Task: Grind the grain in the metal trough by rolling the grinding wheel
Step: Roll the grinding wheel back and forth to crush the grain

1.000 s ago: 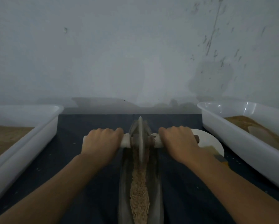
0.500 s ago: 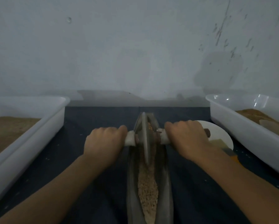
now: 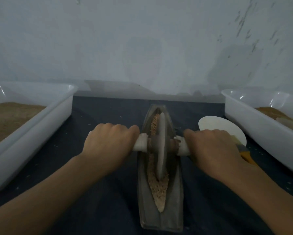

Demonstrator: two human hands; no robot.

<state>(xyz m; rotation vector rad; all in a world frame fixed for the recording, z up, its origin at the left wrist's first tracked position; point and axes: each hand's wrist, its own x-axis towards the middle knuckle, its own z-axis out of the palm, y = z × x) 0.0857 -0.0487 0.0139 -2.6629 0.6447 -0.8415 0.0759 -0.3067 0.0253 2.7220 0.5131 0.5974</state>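
Note:
A long boat-shaped metal trough (image 3: 176, 192) lies lengthwise on the dark cloth in front of me. Pale brown grain (image 3: 159, 189) fills its groove, ahead of and behind the wheel. The grey disc-shaped grinding wheel (image 3: 161, 146) stands upright in the groove around the trough's middle. A white-wrapped axle runs through it to both sides. My left hand (image 3: 110, 146) grips the left handle (image 3: 140, 144), my right hand (image 3: 212, 150) grips the right handle (image 3: 182, 146). The outer ends of the axle are hidden under my fingers.
A white plastic tub (image 3: 45, 122) with brown meal stands at the left, another white tub (image 3: 254, 126) with brown powder at the right. A white round plate (image 3: 218, 126) and a yellow-handled tool (image 3: 247, 155) lie beside my right hand. A grey wall closes the far edge.
Both hands have drawn the wheel back toward me along the groove, from the far tip to about the middle. Grain now shows ahead of the wheel.

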